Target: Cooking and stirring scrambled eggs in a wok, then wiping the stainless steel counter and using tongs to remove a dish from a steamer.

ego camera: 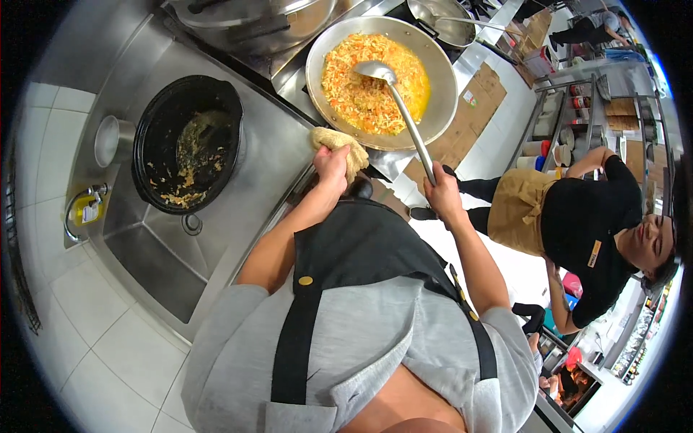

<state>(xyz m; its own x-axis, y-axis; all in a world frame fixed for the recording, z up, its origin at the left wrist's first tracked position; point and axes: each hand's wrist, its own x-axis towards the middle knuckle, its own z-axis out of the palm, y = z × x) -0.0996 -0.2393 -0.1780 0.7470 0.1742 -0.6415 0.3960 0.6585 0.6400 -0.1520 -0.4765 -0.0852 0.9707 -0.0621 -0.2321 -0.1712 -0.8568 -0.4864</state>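
Note:
A wide metal pan point(444, 111) on the stove holds a chopped orange and pale food mixture point(373, 103) in yellowish liquid. My right hand point(444, 192) grips the long handle of a metal ladle point(409, 116), whose bowl rests over the food. A folded beige cloth point(354, 157) is in my left hand point(331, 168), at the near edge of the pan; whether a pan handle lies under the cloth is hidden. To the left, a black oval pot point(187, 143) with food residue inside stands on the steel sink unit.
A metal cup point(113, 142) and a faucet point(86, 203) are left of the black pot, by the sink basin point(162, 265). Another pan point(449, 27) and a large metal pot point(308, 24) stand beyond. A person in a tan apron point(520, 211) stands close on the right, before shelves point(590, 108).

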